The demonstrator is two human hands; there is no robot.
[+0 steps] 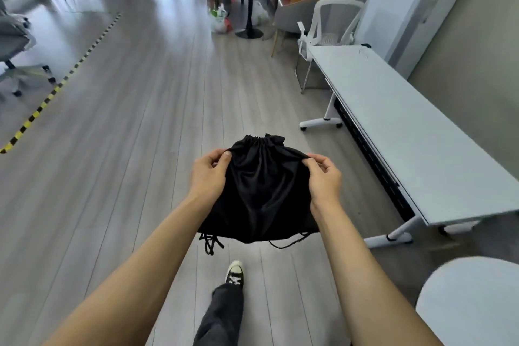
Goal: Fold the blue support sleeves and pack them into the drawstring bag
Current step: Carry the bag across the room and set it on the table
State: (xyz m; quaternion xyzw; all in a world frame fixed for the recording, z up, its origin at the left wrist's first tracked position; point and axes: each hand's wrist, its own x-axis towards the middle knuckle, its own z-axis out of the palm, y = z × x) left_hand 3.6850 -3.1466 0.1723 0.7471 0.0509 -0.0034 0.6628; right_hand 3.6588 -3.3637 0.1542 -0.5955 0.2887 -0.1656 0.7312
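A black drawstring bag (261, 191) hangs in the air in front of me, above the wooden floor. Its mouth at the far end is cinched into gathers, and black cords dangle from its near corners. My left hand (209, 173) pinches the bag's left edge near the top. My right hand (323, 174) pinches the right edge at the same height. No blue support sleeves are in view; what is inside the bag is hidden.
A long white table (407, 132) runs along the right wall, with a white chair (331, 28) beyond it. A round white surface (471, 303) sits at the bottom right. My leg and black sneaker (234, 274) are below the bag. Yellow-black tape (61, 84) crosses the floor on the left.
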